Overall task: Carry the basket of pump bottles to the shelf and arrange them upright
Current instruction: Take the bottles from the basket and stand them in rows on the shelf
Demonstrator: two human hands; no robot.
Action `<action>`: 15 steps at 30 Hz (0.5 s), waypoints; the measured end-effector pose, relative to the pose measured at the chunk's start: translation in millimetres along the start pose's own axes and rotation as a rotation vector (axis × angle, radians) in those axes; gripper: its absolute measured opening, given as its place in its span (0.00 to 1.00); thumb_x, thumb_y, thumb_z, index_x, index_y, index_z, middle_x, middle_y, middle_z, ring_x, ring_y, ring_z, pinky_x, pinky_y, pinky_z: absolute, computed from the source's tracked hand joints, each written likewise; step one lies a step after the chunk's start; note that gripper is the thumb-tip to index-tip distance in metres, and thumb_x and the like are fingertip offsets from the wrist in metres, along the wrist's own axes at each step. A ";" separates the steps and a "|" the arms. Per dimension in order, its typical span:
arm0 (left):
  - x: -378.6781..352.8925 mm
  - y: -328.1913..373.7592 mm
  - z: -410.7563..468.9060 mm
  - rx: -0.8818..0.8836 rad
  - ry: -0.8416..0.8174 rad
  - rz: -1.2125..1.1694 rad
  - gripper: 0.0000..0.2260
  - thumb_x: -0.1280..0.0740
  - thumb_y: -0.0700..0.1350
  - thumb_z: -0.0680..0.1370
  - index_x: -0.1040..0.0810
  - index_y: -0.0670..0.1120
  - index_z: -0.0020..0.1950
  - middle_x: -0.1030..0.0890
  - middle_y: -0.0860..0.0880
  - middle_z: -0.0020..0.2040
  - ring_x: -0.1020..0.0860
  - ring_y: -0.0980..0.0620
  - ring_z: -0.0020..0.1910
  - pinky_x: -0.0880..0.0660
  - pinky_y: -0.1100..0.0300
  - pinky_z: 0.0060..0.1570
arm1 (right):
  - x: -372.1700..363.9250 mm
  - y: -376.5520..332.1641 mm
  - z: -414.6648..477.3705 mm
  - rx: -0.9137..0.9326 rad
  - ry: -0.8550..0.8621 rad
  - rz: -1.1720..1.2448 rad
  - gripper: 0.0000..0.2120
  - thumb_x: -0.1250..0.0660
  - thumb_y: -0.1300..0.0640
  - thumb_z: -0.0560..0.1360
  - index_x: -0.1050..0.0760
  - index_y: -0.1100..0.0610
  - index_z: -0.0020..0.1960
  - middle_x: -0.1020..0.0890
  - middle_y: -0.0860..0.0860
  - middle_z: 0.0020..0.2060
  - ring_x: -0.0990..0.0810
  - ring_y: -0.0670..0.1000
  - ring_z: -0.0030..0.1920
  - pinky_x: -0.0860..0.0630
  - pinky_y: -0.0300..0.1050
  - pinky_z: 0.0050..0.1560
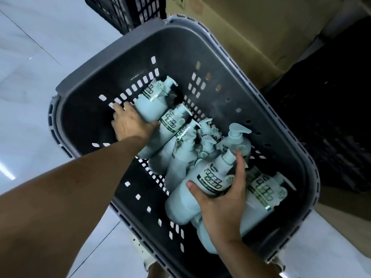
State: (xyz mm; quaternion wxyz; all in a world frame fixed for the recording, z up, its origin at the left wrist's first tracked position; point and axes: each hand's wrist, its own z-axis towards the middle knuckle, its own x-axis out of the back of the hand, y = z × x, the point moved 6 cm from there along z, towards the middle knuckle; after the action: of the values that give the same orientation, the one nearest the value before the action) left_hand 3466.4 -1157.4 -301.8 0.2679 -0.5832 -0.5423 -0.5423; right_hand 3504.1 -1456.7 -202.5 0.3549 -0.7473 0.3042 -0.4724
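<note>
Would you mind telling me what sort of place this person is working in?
Probably a shop stockroom or warehouse. Large cardboard cartons stand beside black plastic crates on a pale tiled floor, and a grey basket holds many identical pump bottles.

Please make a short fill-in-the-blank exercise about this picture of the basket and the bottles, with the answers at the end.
1. The pump bottles lie inside a grey plastic ____.
2. The left hand grips the bottle nearest the ____ end of the basket.
3. The right hand holds a bottle whose label is ____ in colour.
4. Beyond the basket stands a brown ____ box.

Answers: basket; far; black; cardboard
</note>
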 end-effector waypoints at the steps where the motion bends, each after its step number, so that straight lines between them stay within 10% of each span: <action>1: 0.6 0.6 0.0 -0.020 0.021 0.028 0.39 0.22 0.64 0.60 0.32 0.42 0.59 0.31 0.41 0.60 0.28 0.38 0.58 0.29 0.44 0.59 | -1.4 1.2 -2.5 0.002 0.007 -0.001 0.58 0.14 0.55 0.58 0.44 0.32 0.76 0.33 0.40 0.75 0.35 0.41 0.74 0.35 0.48 0.74; 6: -6.0 -0.8 -1.1 -0.064 -0.034 0.116 0.39 0.25 0.65 0.61 0.35 0.44 0.61 0.22 0.41 0.57 0.30 0.38 0.62 0.33 0.43 0.57 | -7.8 11.1 -11.1 -0.002 0.014 -0.015 0.61 0.15 0.52 0.60 0.53 0.27 0.76 0.40 0.12 0.59 0.38 0.18 0.61 0.36 0.25 0.62; 11: -2.4 4.9 0.3 -0.070 -0.159 0.067 0.40 0.21 0.64 0.58 0.33 0.45 0.61 0.32 0.42 0.55 0.25 0.39 0.52 0.27 0.48 0.48 | -14.4 1.2 1.7 0.061 -0.053 -0.087 0.57 0.18 0.50 0.63 0.53 0.26 0.75 0.29 0.41 0.73 0.26 0.47 0.69 0.33 0.39 0.67; 15: 9.6 8.9 -42.5 -0.035 -0.162 -0.036 0.41 0.19 0.60 0.58 0.33 0.45 0.62 0.31 0.41 0.60 0.23 0.37 0.50 0.25 0.48 0.50 | -4.4 -16.9 -0.9 0.181 -0.122 -0.133 0.55 0.18 0.51 0.63 0.49 0.27 0.75 0.32 0.33 0.70 0.29 0.41 0.67 0.32 0.44 0.69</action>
State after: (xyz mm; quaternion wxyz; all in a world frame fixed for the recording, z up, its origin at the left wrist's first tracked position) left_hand 3458.4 -1194.7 -279.1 0.2031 -0.6199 -0.5629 -0.5076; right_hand 3503.6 -1443.8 -190.6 0.4068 -0.7581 0.1880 -0.4738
